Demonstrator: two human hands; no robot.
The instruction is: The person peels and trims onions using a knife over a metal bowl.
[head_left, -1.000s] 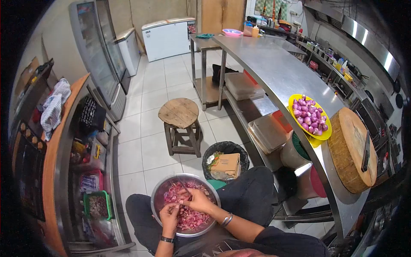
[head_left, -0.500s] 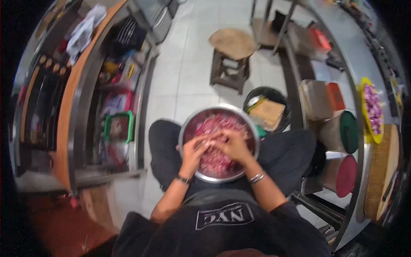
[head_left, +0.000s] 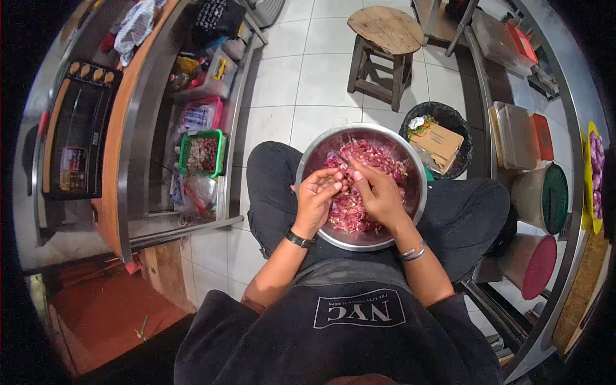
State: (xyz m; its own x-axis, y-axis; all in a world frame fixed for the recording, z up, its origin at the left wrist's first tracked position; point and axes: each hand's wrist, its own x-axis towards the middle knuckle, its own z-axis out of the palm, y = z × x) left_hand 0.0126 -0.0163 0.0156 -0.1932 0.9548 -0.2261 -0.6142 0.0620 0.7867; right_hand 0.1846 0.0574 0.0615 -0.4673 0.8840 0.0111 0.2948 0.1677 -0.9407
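The left hand (head_left: 319,197) had its thumb and fingers pinched on a small reddish piece (head_left: 347,172), too small to identify. The right hand (head_left: 382,194) met it fingertip to fingertip, its fingers curled and thumb extended; whether it grasped anything could not be told. Both hung over a metal bowl (head_left: 423,192), which sat between the person's bent legs and held a heap of reddish-purple scraps (head_left: 359,215). Just beyond the bowl stood a black-lined bin (head_left: 463,165) with cardboard (head_left: 437,144) in it, and farther off a wooden stool (head_left: 385,29). At far right, a yellow plate (head_left: 587,186) of purple bulbs (head_left: 597,167) lay on the metal surface (head_left: 574,83), near a thick wooden block (head_left: 581,289). To the left, a green basket (head_left: 184,154) occupied a shelf.
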